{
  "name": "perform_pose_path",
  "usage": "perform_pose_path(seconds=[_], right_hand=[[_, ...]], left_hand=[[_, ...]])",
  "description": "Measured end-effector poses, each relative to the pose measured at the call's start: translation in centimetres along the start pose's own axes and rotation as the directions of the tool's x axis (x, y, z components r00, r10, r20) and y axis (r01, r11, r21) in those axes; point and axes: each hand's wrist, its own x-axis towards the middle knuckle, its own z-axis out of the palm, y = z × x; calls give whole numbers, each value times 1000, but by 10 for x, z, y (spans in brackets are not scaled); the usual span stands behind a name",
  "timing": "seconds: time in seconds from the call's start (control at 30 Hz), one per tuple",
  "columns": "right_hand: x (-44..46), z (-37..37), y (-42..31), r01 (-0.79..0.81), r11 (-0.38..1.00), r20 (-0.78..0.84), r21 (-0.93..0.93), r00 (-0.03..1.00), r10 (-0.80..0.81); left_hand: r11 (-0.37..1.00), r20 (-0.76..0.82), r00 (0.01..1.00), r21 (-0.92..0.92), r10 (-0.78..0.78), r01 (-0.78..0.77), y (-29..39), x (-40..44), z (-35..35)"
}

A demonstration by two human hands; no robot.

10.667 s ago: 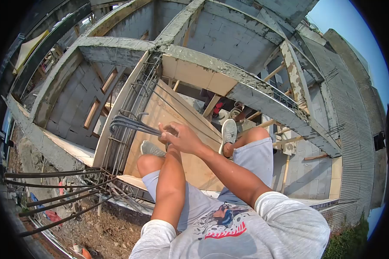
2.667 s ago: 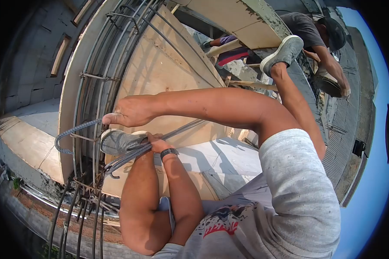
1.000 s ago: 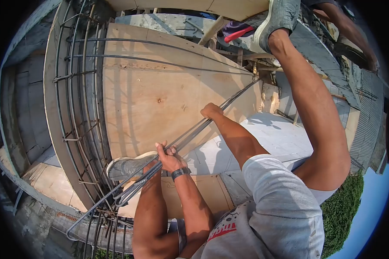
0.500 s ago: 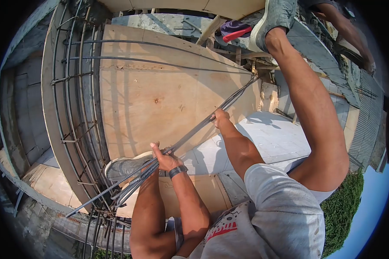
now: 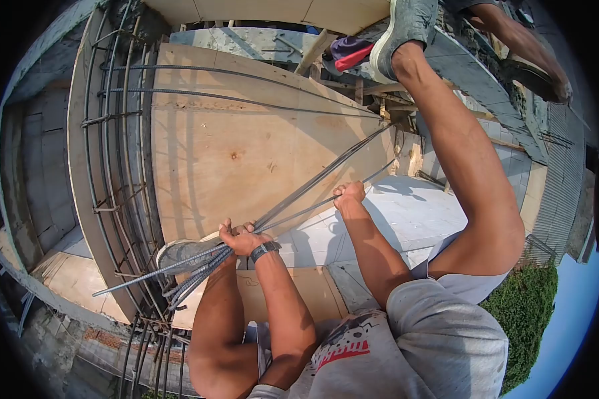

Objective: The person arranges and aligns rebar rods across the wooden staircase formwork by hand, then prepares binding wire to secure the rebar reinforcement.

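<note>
A bundle of ribbed steel rebar (image 5: 319, 177) slants across a plywood panel (image 5: 206, 173). My left hand (image 5: 245, 239), with a dark band at its wrist, is closed around the bars near their lower left ends. Farther up, my right hand (image 5: 350, 194) grips a single rebar (image 5: 306, 213) that spreads away from the bundle toward me. The bundle's lower ends (image 5: 196, 286) pass over my left shoe and beside a tied rebar cage (image 5: 103, 159). At the upper right, the far ends of the bars reach the timber framing.
Two more bars (image 5: 246, 100) run from the cage across the plywood top. My right shoe (image 5: 406, 33) rests on the far edge. Another person's leg (image 5: 522, 43) is at upper right. A white surface (image 5: 412, 213) lies below the panel, and corrugated sheeting (image 5: 566, 173) stands right.
My right hand has moved off the bundle, down and slightly right, drawing one rebar apart from the others. My left hand keeps its hold, and the camera view has shifted slightly.
</note>
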Motion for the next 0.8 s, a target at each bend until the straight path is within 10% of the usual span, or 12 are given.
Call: perform_pose_path(seconds=[0.5, 0.8], right_hand=[[38, 27, 1, -41, 994, 24, -102, 999, 44], [99, 79, 9, -2, 988, -64, -155, 998, -8]], left_hand=[[980, -74, 997, 197, 27, -12, -3, -6, 24], [994, -63, 992, 18, 113, -112, 2, -14, 54]])
